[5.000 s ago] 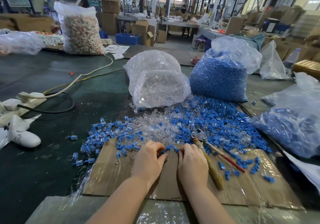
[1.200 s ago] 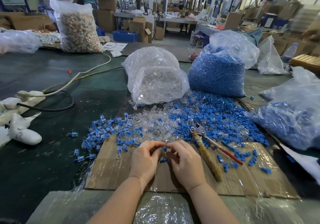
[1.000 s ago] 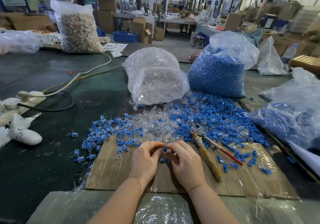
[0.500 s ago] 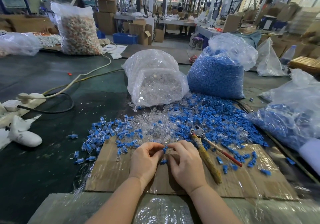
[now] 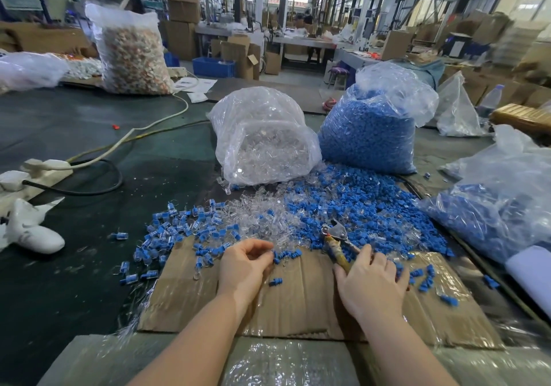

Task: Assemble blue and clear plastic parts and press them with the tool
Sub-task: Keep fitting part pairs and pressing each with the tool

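My left hand (image 5: 243,263) hovers over the cardboard sheet (image 5: 298,305) with curled fingers, pinching a small blue-and-clear part (image 5: 276,256) at its fingertips. My right hand (image 5: 371,280) lies on the handles of the pliers-like pressing tool (image 5: 335,233), thumb under and fingers over them; the metal jaws point away from me. Beyond the hands lie loose clear parts (image 5: 262,215) and a wide spread of loose blue parts (image 5: 357,207). To the left sits a heap of joined blue-and-clear pieces (image 5: 179,230).
A bag of clear parts (image 5: 262,147) and a bag of blue parts (image 5: 369,129) stand behind the piles. Another bag of blue parts (image 5: 501,207) lies at right. A power strip with cables (image 5: 44,168) and a white object (image 5: 32,233) lie at left.
My hands have parted: the right hand left the part and moved right onto the tool's handles. The left hand kept the part and stayed near the cardboard's far edge.
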Demonstrator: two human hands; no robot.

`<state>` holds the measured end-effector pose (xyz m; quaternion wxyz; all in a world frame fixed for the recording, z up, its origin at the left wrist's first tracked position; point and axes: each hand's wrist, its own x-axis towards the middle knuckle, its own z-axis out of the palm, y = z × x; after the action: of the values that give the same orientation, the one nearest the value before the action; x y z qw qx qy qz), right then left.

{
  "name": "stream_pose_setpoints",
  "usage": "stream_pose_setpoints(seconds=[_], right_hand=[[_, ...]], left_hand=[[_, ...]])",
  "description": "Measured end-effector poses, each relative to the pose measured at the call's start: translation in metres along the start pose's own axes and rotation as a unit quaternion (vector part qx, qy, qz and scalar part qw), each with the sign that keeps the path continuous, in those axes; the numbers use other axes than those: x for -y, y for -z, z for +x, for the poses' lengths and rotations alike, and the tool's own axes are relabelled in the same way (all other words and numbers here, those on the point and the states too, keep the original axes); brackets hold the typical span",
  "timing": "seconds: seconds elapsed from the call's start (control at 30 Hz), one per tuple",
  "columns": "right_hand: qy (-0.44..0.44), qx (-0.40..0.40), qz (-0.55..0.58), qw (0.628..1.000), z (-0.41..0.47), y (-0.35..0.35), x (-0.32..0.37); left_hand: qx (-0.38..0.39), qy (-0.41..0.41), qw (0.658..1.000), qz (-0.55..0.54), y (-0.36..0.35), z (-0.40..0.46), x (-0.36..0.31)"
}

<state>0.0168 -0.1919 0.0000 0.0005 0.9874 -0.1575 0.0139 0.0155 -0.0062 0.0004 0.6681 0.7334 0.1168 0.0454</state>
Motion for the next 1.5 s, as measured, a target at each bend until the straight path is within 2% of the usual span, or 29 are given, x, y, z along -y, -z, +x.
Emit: stream_pose_setpoints(seconds=[0.13,0.2,0.27,0.37,0.5,0.57,0.7,1.17,1.3,1.5], right_hand=[[0.053,-0.056,-0.044,0.996,-0.003,0.006,0.004],[0.074,-0.053,-0.037,0.995,-0.004,0.015,0.007],[0.114,-0.028,0.017,0.993,-0.004,0.024,0.011],[0.167,0.086,0.183,0.965,-0.009,0.039,0.022],[0.142,0.258,0.397,0.869,-0.018,0.056,0.032],[0.129,0.304,0.432,0.839,-0.022,0.063,0.033],[0.102,0.337,0.459,0.816,-0.027,0.073,0.036],[0.138,0.374,0.407,0.822,-0.029,0.072,0.036],[0.151,0.355,0.387,0.837,-0.031,0.072,0.038],[0.186,0.284,0.337,0.878,-0.033,0.072,0.042]], left_hand=[[0.0,-0.003,1.0,-0.001,-0.001,0.001,-0.005],[0.0,-0.005,1.0,-0.005,-0.001,0.002,-0.009],[-0.005,0.006,0.999,-0.033,-0.002,0.006,-0.014],[-0.016,0.042,0.992,-0.116,-0.003,0.014,-0.021],[-0.03,0.076,0.984,-0.159,-0.002,0.024,-0.026],[-0.043,0.085,0.981,-0.168,-0.001,0.027,-0.027],[-0.066,0.098,0.978,-0.17,0.003,0.03,-0.029],[-0.065,0.094,0.988,-0.105,0.006,0.029,-0.028],[-0.062,0.108,0.987,-0.099,0.007,0.028,-0.03],[-0.053,0.114,0.987,-0.104,0.006,0.027,-0.033]])
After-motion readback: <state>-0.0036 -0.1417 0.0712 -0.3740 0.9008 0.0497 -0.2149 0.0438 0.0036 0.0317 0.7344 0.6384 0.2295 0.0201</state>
